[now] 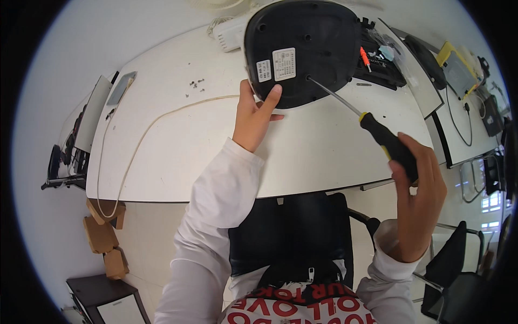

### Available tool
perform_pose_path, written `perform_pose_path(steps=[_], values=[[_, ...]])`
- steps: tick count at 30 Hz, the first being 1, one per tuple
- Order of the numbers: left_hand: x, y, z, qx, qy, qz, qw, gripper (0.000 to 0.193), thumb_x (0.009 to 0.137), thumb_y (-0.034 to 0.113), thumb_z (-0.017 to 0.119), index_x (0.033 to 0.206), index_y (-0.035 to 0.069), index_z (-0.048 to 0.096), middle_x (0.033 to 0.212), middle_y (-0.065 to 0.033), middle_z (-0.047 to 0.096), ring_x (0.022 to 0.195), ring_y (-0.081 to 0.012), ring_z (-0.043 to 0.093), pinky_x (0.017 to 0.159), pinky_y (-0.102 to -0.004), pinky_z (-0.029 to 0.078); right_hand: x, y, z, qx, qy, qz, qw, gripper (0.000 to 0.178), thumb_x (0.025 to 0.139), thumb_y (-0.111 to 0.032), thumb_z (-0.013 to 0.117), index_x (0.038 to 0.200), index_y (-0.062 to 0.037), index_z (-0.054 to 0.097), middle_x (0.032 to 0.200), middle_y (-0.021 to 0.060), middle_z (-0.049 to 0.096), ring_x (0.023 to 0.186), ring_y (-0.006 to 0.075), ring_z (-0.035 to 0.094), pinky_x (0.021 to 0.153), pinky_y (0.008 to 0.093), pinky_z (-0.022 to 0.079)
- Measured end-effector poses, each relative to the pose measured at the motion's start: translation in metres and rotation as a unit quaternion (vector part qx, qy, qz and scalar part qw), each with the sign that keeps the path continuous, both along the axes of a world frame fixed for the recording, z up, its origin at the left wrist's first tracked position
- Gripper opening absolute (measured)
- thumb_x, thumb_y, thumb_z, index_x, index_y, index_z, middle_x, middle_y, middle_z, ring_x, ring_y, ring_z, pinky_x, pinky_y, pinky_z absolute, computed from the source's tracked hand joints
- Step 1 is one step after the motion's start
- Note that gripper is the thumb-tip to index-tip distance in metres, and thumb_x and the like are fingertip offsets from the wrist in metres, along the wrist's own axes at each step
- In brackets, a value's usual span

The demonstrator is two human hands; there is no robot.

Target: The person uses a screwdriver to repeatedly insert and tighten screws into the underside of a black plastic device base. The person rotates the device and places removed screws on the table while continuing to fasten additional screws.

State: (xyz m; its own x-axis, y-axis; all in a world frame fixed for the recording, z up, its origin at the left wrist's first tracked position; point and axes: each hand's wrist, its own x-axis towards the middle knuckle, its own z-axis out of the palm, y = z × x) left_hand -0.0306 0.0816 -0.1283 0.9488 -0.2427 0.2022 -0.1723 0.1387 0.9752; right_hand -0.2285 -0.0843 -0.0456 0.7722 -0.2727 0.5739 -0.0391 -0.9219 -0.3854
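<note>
A black rounded appliance base [324,65] with several recessed holes and two white labels is tilted up at the far middle of the table. My left hand [258,110] grips its lower left edge, thumb on the black underside, fingers behind. In my right hand [421,178] is a screwdriver [388,137] with a black and yellow handle, held by thumb and fingers. Its shaft slants up to the left, and the tip sits at a hole in the lower middle of the base. Whether a screw is in that hole cannot be seen.
Several loose screws [196,85] lie left of the base on the white table [178,146]. A pale cord [156,120] runs to the left edge, near a phone [122,88]. Right of the base sits a black tool case [380,67] with an orange-handled tool [365,58].
</note>
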Motion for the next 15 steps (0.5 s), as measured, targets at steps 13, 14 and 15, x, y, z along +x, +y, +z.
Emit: perform_pose_path(steps=[13, 14, 15], values=[[0.005, 0.002, -0.014, 0.036, 0.003, -0.021, 0.999, 0.045, 0.082, 0.031, 0.065, 0.098, 0.002, 0.036, 0.090, -0.0083, 0.055, 0.067, -0.0088, 0.052, 0.057, -0.0257, 0.052, -0.005, -0.013, -0.027, 0.124, 0.030, -0.014, 0.992, 0.031, 0.081, 0.000, 0.060, 0.111, -0.0060, 0.054, 0.088, 0.0087, 0.058, 0.068, 0.0167, 0.056, 0.056, 0.0234, 0.044], [0.005, 0.002, -0.014, 0.036, 0.007, -0.023, 0.999, 0.044, 0.082, 0.030, 0.065, 0.098, 0.002, 0.035, 0.090, -0.0083, 0.055, 0.067, -0.0088, 0.052, 0.057, -0.0257, 0.052, -0.005, -0.014, -0.027, 0.157, 0.054, -0.003, 0.986, 0.031, 0.082, -0.001, 0.060, 0.112, -0.0060, 0.054, 0.087, 0.0087, 0.058, 0.066, 0.0167, 0.056, 0.057, 0.0234, 0.043], [0.005, 0.002, -0.014, 0.035, 0.006, -0.023, 0.999, 0.044, 0.082, 0.029, 0.066, 0.098, 0.002, 0.035, 0.089, -0.0082, 0.055, 0.067, -0.0088, 0.052, 0.057, -0.0255, 0.052, -0.007, -0.016, -0.026, 0.191, 0.077, 0.008, 0.979, 0.032, 0.082, -0.001, 0.061, 0.112, -0.0059, 0.054, 0.086, 0.0087, 0.058, 0.065, 0.0168, 0.055, 0.058, 0.0235, 0.043]])
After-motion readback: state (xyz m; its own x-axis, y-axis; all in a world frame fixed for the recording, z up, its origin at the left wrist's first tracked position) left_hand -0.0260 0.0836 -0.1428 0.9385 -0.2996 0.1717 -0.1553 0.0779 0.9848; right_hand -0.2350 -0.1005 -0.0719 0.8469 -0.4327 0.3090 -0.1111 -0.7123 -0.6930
